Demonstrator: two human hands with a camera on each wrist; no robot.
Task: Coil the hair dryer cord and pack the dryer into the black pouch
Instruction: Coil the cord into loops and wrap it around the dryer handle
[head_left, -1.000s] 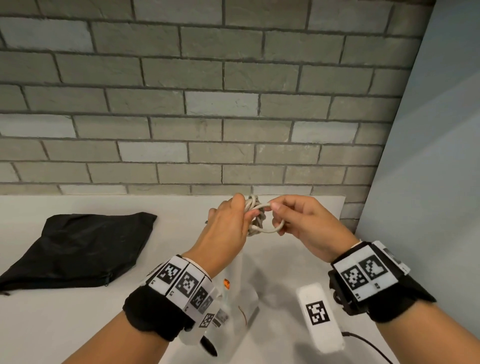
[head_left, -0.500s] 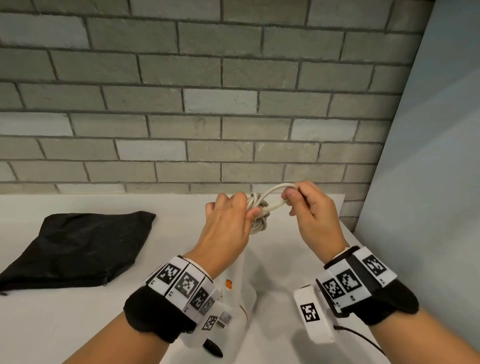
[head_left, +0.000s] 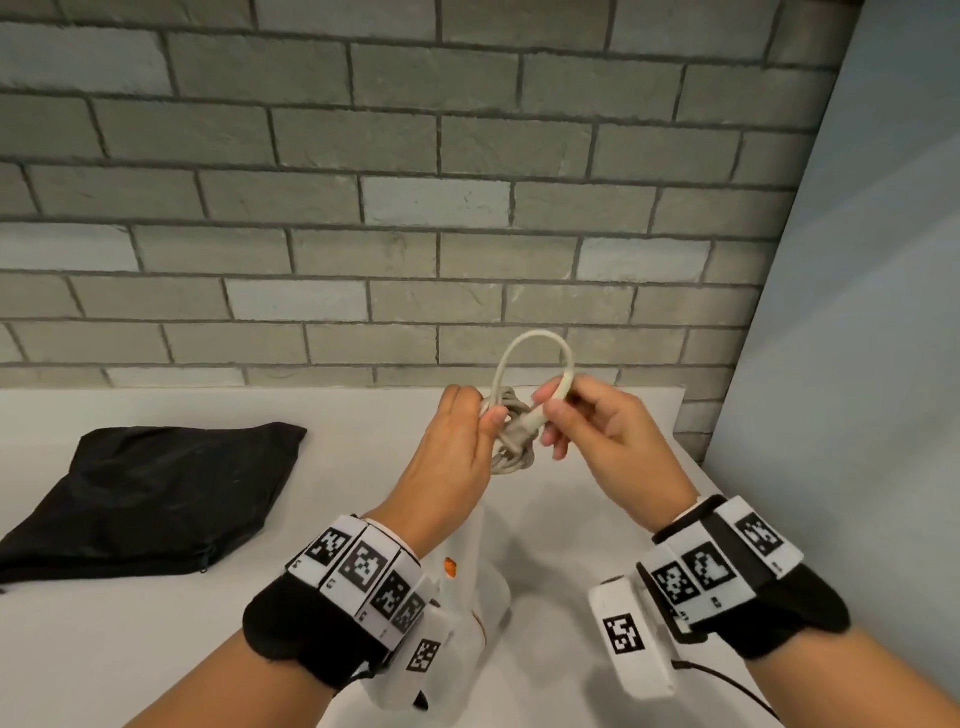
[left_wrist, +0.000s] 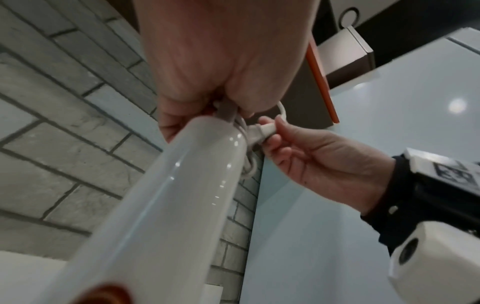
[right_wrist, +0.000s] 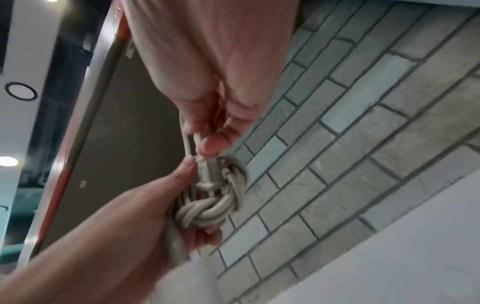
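My left hand (head_left: 480, 418) grips the coiled white cord (head_left: 514, 457) at the end of the white hair dryer (head_left: 485, 587), which hangs below that hand above the table. My right hand (head_left: 556, 410) pinches the cord's plug (head_left: 524, 428) against the bundle, and a free loop (head_left: 535, 348) arches above both hands. The right wrist view shows the plug (right_wrist: 205, 174) lying across the wound coil (right_wrist: 215, 205). In the left wrist view the dryer handle (left_wrist: 166, 205) fills the middle, with the plug (left_wrist: 262, 131) beside it. The black pouch (head_left: 150, 488) lies flat on the left of the white table (head_left: 156, 649).
A grey brick wall (head_left: 415, 208) stands close behind the table. A pale panel (head_left: 857, 312) closes off the right side. A thin black cable (head_left: 727, 680) trails from my right wrist unit at the lower right.
My right hand has carried the cord end up and over, then brought the plug back against the bundle, leaving a taller loop above. My left hand has kept its grip on the coil.
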